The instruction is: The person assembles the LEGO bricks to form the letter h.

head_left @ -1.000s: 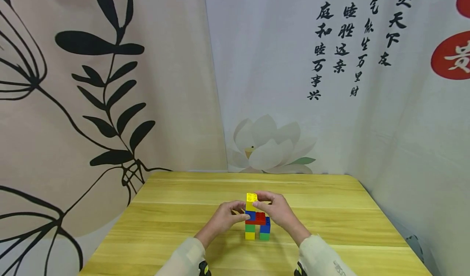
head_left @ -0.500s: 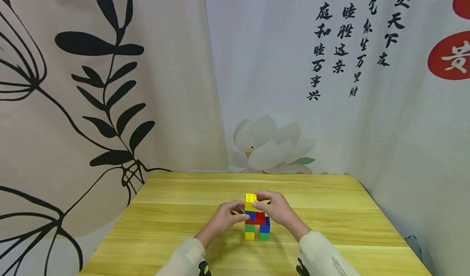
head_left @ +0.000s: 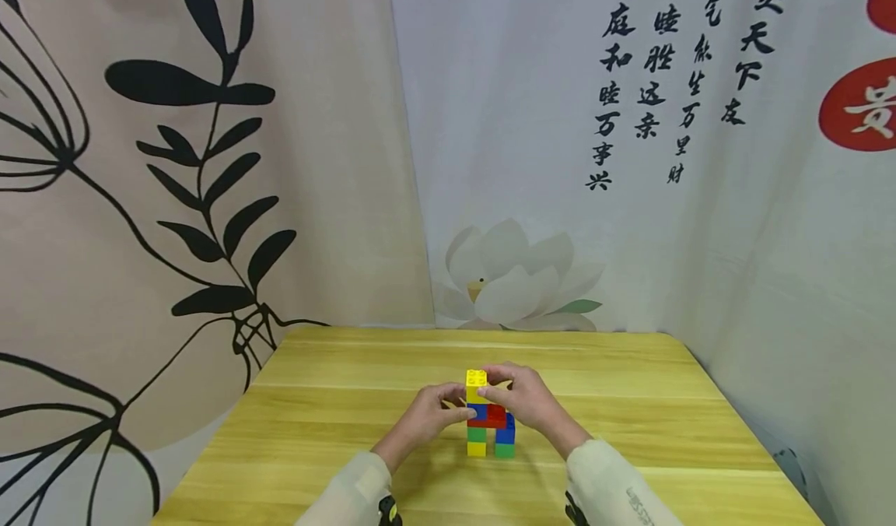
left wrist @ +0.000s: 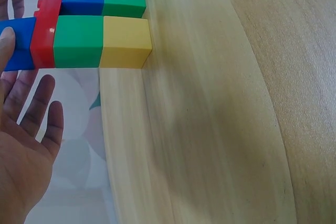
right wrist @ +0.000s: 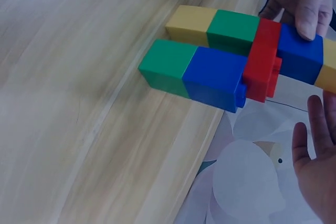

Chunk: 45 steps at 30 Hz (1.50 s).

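Observation:
A small tower of toy building blocks stands on the table. Its left column has a yellow block (head_left: 477, 450) at the bottom and a green block (head_left: 477, 435) above. A red block (head_left: 497, 415) spans from there towards the right column, where a blue block (head_left: 505, 436) sits on a green block (right wrist: 168, 66). My left hand (head_left: 425, 419) pinches another blue block (left wrist: 23, 51) atop the red one, its thumb on the near face. With thumb and fingers, my right hand (head_left: 530, 400) grips the topmost yellow block (head_left: 476, 380). Its far-side fingers are partly hidden.
The wooden table (head_left: 336, 409) extends around the tower, its back edge near a cloth backdrop (head_left: 336, 199) printed with plants, a lotus and black characters. Pale sleeves (head_left: 619, 487) cover both forearms.
The right hand and the top yellow block have shifted very slightly left, over the blue block. The left hand and the lower blocks look unmoved.

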Motion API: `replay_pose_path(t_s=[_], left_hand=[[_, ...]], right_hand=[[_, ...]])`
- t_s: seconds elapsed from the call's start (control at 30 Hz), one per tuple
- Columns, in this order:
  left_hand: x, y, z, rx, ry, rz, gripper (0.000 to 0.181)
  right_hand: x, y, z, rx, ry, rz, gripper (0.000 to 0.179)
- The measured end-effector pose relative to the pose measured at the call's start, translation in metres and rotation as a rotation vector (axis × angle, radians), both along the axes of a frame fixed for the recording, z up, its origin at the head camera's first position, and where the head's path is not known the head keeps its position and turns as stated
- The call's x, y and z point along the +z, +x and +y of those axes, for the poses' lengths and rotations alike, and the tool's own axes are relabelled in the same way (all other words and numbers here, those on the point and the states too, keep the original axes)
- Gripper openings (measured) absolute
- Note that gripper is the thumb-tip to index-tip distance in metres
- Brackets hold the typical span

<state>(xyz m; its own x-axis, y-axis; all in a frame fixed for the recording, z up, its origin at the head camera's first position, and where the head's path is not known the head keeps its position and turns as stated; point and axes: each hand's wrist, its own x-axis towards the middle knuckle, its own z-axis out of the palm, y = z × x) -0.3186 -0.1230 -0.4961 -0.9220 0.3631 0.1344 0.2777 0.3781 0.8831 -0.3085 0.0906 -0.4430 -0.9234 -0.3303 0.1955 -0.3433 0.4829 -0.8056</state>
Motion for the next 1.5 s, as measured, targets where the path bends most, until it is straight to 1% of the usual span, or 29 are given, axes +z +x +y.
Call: replay_pose_path(t_s=[0.23,0.37,0.53,0.67,0.8,0.93,1.07,1.13,1.27,1.33,1.5], left_hand=[[-0.002,-0.001,0.0,-0.004,0.0,0.0,0.027],[-0.003,-0.001,0.001,-0.001,0.008,-0.001,0.029],[-0.005,0.0,0.002,0.005,0.014,0.0,0.031],[-0.004,0.0,0.001,0.01,0.019,-0.002,0.032],[-0.004,0.0,0.001,0.014,0.019,0.003,0.03],[-0.004,0.0,0.003,0.021,0.014,0.002,0.03],[-0.006,0.001,0.002,0.026,0.003,0.002,0.03],[-0.007,0.002,0.002,0.031,-0.003,-0.007,0.03],[-0.011,0.003,0.0,0.041,-0.007,-0.023,0.031],[-0.012,0.005,0.0,0.038,-0.01,-0.019,0.032],[-0.021,0.009,-0.002,0.038,-0.002,-0.02,0.029]], right_hand=[[-0.008,0.001,-0.001,-0.009,-0.013,0.068,0.038],[-0.013,0.001,-0.001,-0.029,-0.029,0.073,0.037],[-0.018,0.002,-0.002,-0.041,-0.067,0.033,0.04],[-0.017,0.003,-0.002,-0.031,-0.12,-0.014,0.044],[-0.019,0.004,0.003,-0.023,-0.133,-0.048,0.048],[-0.031,0.003,0.016,-0.064,-0.124,-0.083,0.05],[-0.046,0.006,0.029,-0.136,-0.117,-0.11,0.046],[-0.053,0.008,0.034,-0.154,-0.113,-0.124,0.044],[-0.066,0.013,0.041,-0.161,-0.097,-0.145,0.049],[-0.071,0.016,0.043,-0.156,-0.101,-0.156,0.053],[-0.083,0.019,0.043,-0.132,-0.116,-0.164,0.055]])
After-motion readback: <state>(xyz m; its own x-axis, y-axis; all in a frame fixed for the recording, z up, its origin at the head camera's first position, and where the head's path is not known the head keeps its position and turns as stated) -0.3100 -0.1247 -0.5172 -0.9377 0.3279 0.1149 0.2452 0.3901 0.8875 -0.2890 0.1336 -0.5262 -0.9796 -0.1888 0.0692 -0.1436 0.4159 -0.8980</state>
